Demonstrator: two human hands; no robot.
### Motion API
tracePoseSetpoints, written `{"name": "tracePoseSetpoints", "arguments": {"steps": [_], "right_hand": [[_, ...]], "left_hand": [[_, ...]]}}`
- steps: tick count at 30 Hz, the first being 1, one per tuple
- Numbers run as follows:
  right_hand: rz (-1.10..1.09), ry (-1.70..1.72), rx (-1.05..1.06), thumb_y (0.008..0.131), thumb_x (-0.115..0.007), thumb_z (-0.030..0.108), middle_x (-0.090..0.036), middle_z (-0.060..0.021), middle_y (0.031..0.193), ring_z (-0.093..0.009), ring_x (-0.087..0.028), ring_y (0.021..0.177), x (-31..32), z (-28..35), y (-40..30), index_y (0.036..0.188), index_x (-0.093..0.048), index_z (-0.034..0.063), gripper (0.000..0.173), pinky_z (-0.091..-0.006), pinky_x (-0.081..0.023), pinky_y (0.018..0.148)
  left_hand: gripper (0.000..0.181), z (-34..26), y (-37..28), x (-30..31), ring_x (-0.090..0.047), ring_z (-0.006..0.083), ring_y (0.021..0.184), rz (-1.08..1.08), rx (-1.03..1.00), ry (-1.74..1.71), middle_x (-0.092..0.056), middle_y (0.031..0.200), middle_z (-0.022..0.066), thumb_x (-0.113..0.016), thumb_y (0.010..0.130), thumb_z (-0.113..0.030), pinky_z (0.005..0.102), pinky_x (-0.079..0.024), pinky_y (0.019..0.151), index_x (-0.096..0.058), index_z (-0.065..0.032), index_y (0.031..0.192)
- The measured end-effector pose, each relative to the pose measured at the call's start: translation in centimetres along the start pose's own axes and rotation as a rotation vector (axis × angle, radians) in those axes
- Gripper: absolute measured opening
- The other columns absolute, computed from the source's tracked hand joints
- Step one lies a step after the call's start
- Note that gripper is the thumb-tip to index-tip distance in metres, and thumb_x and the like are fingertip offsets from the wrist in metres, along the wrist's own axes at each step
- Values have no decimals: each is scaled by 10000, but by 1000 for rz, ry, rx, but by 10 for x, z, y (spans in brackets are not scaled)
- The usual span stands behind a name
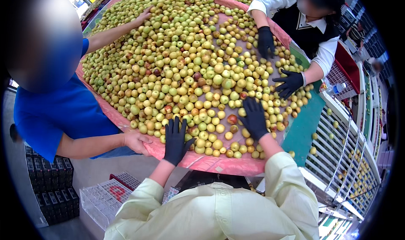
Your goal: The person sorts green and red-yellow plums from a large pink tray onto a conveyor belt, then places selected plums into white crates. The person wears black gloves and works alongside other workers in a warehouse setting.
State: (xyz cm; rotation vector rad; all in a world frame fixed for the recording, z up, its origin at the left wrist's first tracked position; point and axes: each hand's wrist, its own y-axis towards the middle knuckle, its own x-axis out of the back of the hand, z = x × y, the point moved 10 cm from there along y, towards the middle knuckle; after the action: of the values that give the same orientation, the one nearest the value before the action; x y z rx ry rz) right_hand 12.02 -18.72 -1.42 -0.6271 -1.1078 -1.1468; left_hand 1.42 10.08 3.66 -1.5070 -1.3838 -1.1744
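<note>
A broad sorting table is heaped with yellow-green jujubes (177, 63), some with brown or red patches. My left hand (176, 142), in a black knit glove, lies with fingers apart over the table's pink padded rim (218, 167). Its fingertips touch the nearest jujubes. Further right, my right hand (254, 118), gloved alike, is spread flat against the fruit and holds nothing. A mostly red jujube (232, 119) sits just left of it. Between my hands the grey table surface (225, 126) shows through a thin scatter of jujubes.
At left, a person in a blue shirt (47, 119) grips the rim and reaches over the heap. Opposite, a co-worker's black-gloved hand (289, 82) is near my right hand. A green chute (299, 135) leads to a white slatted roller conveyor (341, 151). Plastic crates (106, 195) stand below left.
</note>
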Motion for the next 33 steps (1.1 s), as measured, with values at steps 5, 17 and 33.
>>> {"name": "tracePoseSetpoints", "arguments": {"steps": [5,17,33], "right_hand": [[-98,-271,-198,885,-635,428,-300,-123,1599,-388,-266,1462,28,-91,-66,1496,-416,140,710,-569,-159,1187],[-174,-174,-352,842,-670,296,-260,-183,1598,-477,-225,1445,49,-116,-125,1475,-428,101,705,-579,-216,1150],[238,261,291,866,-664,442,-299,-157,1590,-364,-246,1483,-19,106,-33,1511,-355,80,802,-561,-149,1193]], "left_hand": [[872,-24,75,-23,-214,481,1454,-74,-118,213,-243,1585,250,-675,823,-584,647,-128,1161,-365,-177,1530],[711,-212,100,-133,-182,459,1475,82,-389,-117,-221,1622,169,-612,873,-553,681,-72,1159,-447,-232,1486],[844,103,36,11,-230,511,1420,-176,435,253,-282,1567,245,-632,870,-579,708,-121,1119,-338,-156,1539]]}}
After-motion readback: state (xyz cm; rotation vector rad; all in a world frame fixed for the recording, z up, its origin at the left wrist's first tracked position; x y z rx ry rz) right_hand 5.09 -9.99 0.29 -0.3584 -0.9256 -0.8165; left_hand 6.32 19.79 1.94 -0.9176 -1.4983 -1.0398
